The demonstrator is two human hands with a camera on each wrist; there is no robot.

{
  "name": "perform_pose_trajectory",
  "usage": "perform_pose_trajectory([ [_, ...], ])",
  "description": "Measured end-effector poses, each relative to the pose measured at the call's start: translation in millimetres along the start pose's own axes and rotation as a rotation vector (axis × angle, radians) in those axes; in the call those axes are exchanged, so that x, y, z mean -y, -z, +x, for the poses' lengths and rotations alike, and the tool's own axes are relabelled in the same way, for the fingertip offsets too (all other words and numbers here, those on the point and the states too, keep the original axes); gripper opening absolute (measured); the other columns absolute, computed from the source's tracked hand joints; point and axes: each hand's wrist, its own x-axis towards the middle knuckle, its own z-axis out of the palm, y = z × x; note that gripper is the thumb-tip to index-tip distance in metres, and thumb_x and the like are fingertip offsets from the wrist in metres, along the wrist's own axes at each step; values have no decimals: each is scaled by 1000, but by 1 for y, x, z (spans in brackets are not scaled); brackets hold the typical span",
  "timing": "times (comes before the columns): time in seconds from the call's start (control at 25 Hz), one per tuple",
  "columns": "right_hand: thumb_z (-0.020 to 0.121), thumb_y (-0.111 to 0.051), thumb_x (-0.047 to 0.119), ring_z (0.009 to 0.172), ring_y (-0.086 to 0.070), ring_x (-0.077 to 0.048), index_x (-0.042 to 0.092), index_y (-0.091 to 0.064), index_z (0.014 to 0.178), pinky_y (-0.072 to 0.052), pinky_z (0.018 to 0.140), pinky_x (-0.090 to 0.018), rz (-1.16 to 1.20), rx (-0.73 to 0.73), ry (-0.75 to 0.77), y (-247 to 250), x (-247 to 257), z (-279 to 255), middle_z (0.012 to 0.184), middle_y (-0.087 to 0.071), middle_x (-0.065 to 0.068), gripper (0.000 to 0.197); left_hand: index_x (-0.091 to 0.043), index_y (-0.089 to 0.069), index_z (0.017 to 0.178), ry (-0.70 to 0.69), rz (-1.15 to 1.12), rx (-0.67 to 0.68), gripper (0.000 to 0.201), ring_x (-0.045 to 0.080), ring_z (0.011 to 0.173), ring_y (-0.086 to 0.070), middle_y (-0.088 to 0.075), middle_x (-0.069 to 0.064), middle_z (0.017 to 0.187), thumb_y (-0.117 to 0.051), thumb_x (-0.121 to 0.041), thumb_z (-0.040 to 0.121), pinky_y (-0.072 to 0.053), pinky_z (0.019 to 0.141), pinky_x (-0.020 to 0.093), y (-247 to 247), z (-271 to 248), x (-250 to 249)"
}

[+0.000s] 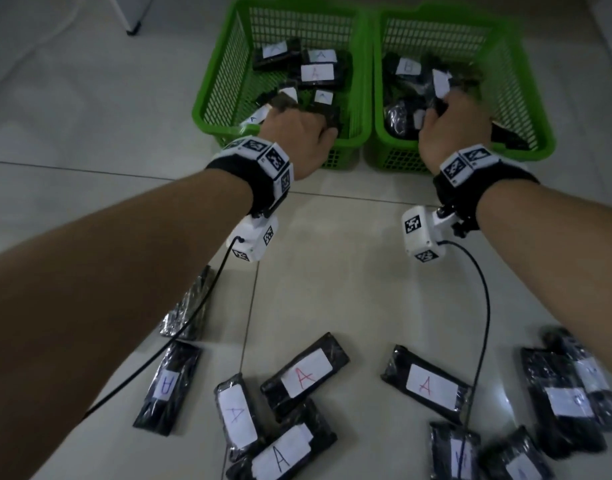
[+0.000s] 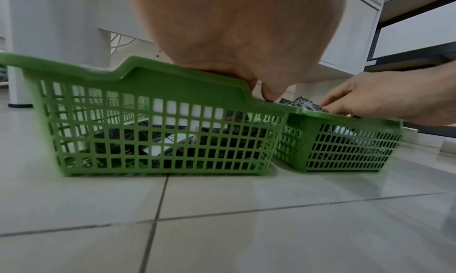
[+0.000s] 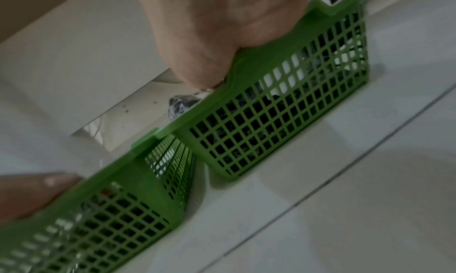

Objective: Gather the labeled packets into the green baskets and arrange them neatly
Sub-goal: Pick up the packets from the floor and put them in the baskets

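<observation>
On the floor (image 1: 332,271), black packets (image 1: 304,370) read "A".

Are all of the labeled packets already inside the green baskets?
No, several black packets, such as one with a red A label, lie on the tiled floor in front of the baskets.

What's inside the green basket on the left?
The left basket holds black packets with white A labels. The left hand reaches in and covers some, so their labels can't be seen.

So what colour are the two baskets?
Green baskets, both of them; clearest in the head view.
</observation>
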Motion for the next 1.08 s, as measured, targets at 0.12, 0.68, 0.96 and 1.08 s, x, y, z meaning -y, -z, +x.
perform_pose_trajectory([
  [0.12, 94, -42, 32, 131, -46, -38, 6, -59, 130, -36, 111, -48, -94, -37, 14, 6, 14, -14, 138, -56, -18, 48, -12, -65, 102, 38, -71, -18, 46, 33, 105, -59, -68, 14, 105, -33, -44, 99, -41, 93, 42, 8, -6, 1],
  [0.68, 92, -59, 14, 125, -48, -20, 13, -60, 127, -43, 105, -40, 309, 687, 568, 2, 162, -271, 132, -56, -1, 35, -14, -67, 104, 508, -238, -134, 14, 31, 105, -60, -65, 7, 116, -60, -15, 93, -45, 89, 39, 52, -300, 117],
  [0.96, 77, -70, -5, 156, 7, -13, 30, -36, 154, -3, 126, -43, -10, 940, 921, -35, 191, -287, 170, -6, 10, 92, -24, -55, 133, 599, -375, 113, 61, 23, 121, -52, -52, 0, 136, -77, -39, 79, -47, 100, 36, 20, -376, 116],
  [1.08, 80, -72, 7, 152, -16, -18, 31, -47, 147, 0, 125, -48, -17, 844, 964, -41, 187, -275, 158, -37, 9, 75, -22, -55, 131, 634, -313, 84, 71, 23, 114, -50, -54, -2, 125, -75, -58, 73, -48, 95, 39, 6, -367, 111],
])
